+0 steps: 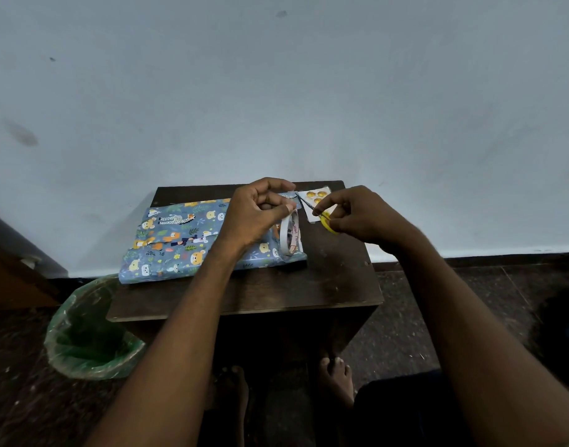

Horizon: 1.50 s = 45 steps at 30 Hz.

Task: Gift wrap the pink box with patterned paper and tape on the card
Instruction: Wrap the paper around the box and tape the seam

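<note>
while scissors [321,216] cut, the wrapped box [180,240] lies under the left hand [254,214].

My left hand [260,211] covers the wrapped box's [180,240] right part. My right hand's fingers [336,225] hide most of the yellow scissor handles [325,221]. The tape strip between my fingertips is too small to make out.

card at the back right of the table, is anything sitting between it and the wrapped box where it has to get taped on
The tape roll hangs from the left hand over the wrapped box's right end, and the right hand holds yellow scissors just over the card. Both hands work in the gap; nothing else lies there.
</note>
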Motion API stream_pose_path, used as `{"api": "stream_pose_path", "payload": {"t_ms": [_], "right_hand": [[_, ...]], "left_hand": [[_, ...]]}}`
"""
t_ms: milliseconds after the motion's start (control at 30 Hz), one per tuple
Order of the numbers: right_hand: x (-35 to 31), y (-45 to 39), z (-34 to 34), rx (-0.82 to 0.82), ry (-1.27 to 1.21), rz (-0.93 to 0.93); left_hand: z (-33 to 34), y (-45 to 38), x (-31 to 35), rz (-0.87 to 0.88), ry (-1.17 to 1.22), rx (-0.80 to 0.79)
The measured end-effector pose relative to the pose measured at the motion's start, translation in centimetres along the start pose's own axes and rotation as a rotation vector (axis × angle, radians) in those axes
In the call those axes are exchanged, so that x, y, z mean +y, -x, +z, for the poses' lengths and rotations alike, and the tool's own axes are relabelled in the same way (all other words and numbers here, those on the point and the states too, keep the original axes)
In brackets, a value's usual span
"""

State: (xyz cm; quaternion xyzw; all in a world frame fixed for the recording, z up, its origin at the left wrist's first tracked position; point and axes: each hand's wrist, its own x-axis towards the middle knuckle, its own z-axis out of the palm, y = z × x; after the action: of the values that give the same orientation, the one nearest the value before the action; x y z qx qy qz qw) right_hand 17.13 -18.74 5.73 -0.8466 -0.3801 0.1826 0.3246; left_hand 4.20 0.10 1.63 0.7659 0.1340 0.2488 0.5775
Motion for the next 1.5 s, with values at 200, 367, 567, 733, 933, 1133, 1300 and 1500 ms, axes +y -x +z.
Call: {"api": "stream_pose_path", "payload": {"t_ms": [200, 367, 567, 733, 933, 1133, 1300, 1500], "right_hand": [[0.0, -0.1, -0.3, -0.019, -0.048, 0.001], [-0.1, -0.2, -0.2, -0.032, -0.022, -0.002], [-0.4, -0.2, -0.1, -0.010, -0.015, -0.024], [-0.6, -0.2, 0.1, 0.007, 0.025, -0.044], [-0.5, -0.4, 0.2, 0.044, 0.098, -0.069], [-0.3, -0.4, 0.4, 0.071, 0.141, -0.064], [-0.2, -0.5, 1.0, 0.102, 0.152, 0.016], [-0.2, -0.5, 4.3, 0.121, 0.499, 0.139]], "left_hand": [[0.1, 0.0, -0.2, 0.015, -0.023, -0.008], [0.3, 0.0, -0.3, 0.017, -0.032, -0.017], [0.5, 0.0, -0.4, 0.019, -0.026, -0.054], [0.5, 0.0, -0.4, 0.028, -0.040, -0.063], [0.4, 0.0, -0.4, 0.031, -0.039, -0.064], [0.3, 0.0, -0.4, -0.009, -0.016, -0.044], [0.1, -0.1, -0.6, -0.031, -0.012, -0.019], [-0.1, 0.0, -0.6, -0.026, 0.057, -0.009]]}}
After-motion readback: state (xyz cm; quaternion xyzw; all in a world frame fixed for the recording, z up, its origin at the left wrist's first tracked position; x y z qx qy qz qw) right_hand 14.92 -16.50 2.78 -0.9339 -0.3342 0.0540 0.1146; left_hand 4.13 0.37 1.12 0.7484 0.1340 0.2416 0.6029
